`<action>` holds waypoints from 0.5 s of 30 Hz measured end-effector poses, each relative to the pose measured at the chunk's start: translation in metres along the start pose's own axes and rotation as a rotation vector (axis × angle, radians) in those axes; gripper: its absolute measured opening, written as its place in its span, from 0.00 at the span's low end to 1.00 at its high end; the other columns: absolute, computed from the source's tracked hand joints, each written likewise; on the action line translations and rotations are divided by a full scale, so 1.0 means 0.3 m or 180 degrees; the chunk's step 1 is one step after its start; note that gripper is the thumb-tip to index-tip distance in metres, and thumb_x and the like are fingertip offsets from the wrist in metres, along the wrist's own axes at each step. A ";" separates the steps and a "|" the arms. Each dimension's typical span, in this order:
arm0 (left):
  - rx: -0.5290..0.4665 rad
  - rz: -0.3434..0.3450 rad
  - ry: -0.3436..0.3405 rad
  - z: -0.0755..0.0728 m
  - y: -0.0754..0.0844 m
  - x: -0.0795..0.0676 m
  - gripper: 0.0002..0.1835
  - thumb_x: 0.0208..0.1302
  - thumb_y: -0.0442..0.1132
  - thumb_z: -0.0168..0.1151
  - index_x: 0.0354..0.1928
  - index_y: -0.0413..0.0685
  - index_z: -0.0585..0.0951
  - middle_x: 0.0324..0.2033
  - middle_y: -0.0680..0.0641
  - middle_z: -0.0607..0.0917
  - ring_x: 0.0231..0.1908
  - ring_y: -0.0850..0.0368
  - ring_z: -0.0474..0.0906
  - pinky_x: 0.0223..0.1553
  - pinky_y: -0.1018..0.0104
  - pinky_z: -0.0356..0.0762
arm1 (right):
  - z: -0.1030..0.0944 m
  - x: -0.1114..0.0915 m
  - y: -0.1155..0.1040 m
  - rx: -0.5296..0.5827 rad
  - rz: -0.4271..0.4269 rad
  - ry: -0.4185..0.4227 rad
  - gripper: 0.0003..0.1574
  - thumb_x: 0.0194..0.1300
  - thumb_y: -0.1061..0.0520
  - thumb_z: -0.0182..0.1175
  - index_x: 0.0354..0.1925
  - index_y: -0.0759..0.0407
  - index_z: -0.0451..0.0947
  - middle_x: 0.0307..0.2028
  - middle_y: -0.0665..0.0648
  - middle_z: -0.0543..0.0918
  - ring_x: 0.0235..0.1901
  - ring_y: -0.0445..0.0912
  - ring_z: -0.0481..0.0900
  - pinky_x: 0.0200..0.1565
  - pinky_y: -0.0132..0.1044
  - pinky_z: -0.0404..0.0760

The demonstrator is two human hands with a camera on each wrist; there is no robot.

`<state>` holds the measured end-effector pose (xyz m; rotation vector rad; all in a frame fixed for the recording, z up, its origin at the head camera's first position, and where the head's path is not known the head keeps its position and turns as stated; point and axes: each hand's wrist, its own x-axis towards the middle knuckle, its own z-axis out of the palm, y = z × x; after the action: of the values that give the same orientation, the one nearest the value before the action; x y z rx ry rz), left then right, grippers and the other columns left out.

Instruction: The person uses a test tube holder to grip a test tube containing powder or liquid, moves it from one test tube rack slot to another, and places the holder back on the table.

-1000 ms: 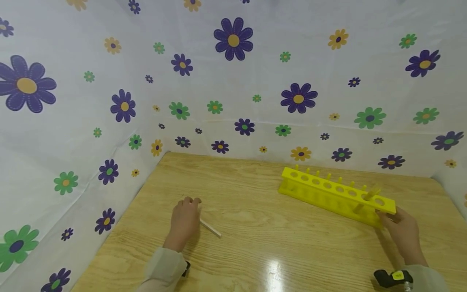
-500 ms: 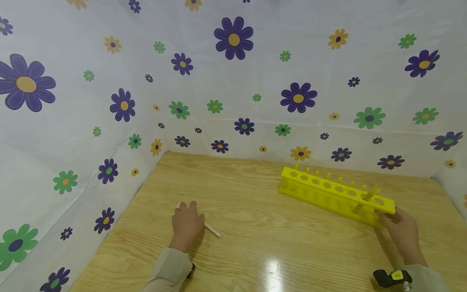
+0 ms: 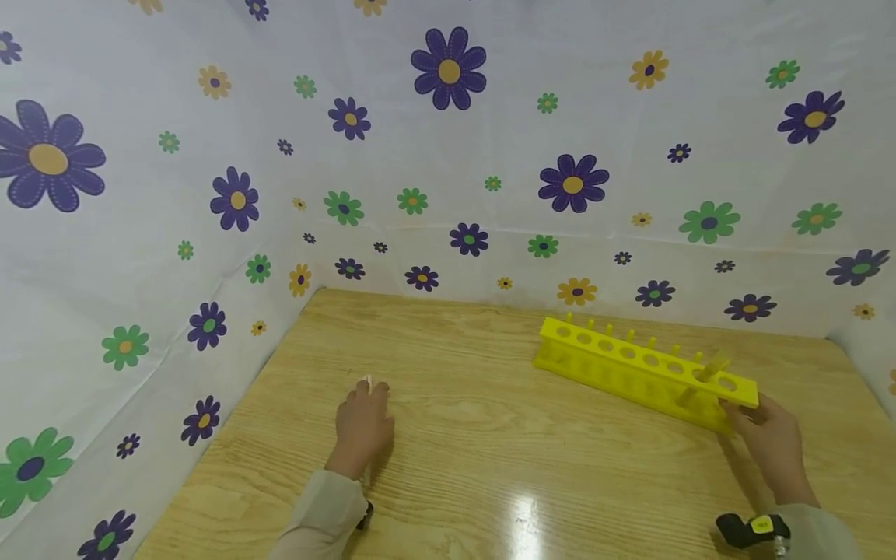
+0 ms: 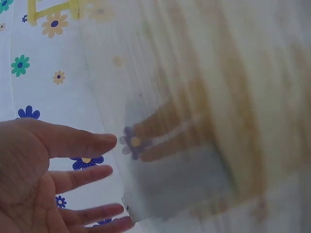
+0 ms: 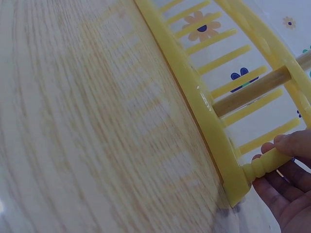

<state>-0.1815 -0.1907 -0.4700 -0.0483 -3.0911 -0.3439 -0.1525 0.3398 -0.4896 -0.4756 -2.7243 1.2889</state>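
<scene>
Yellow rack [image 3: 640, 367], long, round-holed, stands with right hand [image 3: 771, 442] pinching its end, left hand [image 3: 364, 424] spread.

No wording, brand or number can be read. Nearer the wearer than the right end of the yellow plastic test-tube rack [image 3: 640, 367], a small yellow rectangular label [image 3: 761, 526] is borne by a black wrist-worn device [image 3: 735, 533]; its faint marks cannot be made out.
</scene>
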 end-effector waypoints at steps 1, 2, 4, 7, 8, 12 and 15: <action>-0.0011 0.0035 0.0010 -0.001 0.000 -0.001 0.24 0.55 0.35 0.64 0.55 0.40 0.73 0.50 0.32 0.74 0.44 0.38 0.75 0.39 0.46 0.74 | -0.001 0.000 0.000 0.0000 0.0009 -0.0007 0.36 0.70 0.44 0.47 0.63 0.71 0.63 0.62 0.74 0.67 0.42 0.35 0.72 0.53 0.59 0.72; -0.0027 0.0060 0.0017 -0.001 0.001 0.000 0.24 0.55 0.34 0.64 0.55 0.40 0.73 0.51 0.32 0.74 0.44 0.38 0.76 0.39 0.46 0.75 | -0.001 0.000 0.000 -0.0001 0.0014 -0.0015 0.36 0.70 0.44 0.47 0.63 0.71 0.63 0.62 0.74 0.67 0.43 0.37 0.72 0.53 0.60 0.72; -0.0038 0.0079 0.0033 -0.002 0.002 0.000 0.26 0.55 0.34 0.64 0.57 0.39 0.72 0.52 0.32 0.74 0.45 0.37 0.76 0.39 0.46 0.75 | -0.001 0.000 0.000 -0.0004 0.0002 -0.0014 0.36 0.70 0.44 0.47 0.63 0.72 0.63 0.62 0.74 0.67 0.41 0.29 0.69 0.53 0.59 0.72; -0.0023 -0.0006 0.0003 -0.005 0.003 0.001 0.29 0.55 0.34 0.65 0.60 0.38 0.69 0.52 0.31 0.74 0.45 0.36 0.76 0.40 0.47 0.75 | 0.000 -0.001 0.002 -0.0002 -0.0028 -0.0009 0.36 0.70 0.44 0.48 0.62 0.72 0.64 0.61 0.74 0.68 0.37 0.17 0.57 0.53 0.59 0.72; -0.0001 -0.0054 -0.0011 -0.006 0.001 0.002 0.31 0.55 0.35 0.65 0.61 0.37 0.68 0.52 0.31 0.74 0.45 0.36 0.76 0.40 0.47 0.75 | 0.001 -0.001 0.003 -0.0001 -0.0037 -0.0006 0.36 0.70 0.44 0.48 0.62 0.72 0.64 0.61 0.75 0.68 0.36 0.16 0.56 0.52 0.59 0.72; 0.0149 -0.0247 -0.0071 -0.013 -0.010 0.002 0.30 0.58 0.37 0.64 0.61 0.32 0.67 0.47 0.31 0.77 0.41 0.37 0.77 0.39 0.48 0.76 | 0.002 -0.002 0.003 0.0005 -0.0057 -0.0007 0.36 0.70 0.45 0.48 0.62 0.72 0.64 0.61 0.75 0.68 0.35 0.14 0.53 0.52 0.58 0.73; 0.0344 -0.0340 -0.0131 -0.019 -0.022 -0.001 0.26 0.60 0.39 0.62 0.55 0.29 0.70 0.41 0.32 0.78 0.37 0.38 0.77 0.38 0.48 0.77 | 0.000 -0.002 0.002 -0.0002 -0.0056 -0.0014 0.36 0.70 0.45 0.48 0.62 0.71 0.64 0.61 0.75 0.68 0.35 0.15 0.54 0.51 0.57 0.73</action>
<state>-0.1812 -0.1985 -0.4658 0.1143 -3.1543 -0.1804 -0.1518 0.3400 -0.4902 -0.4484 -2.7261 1.2867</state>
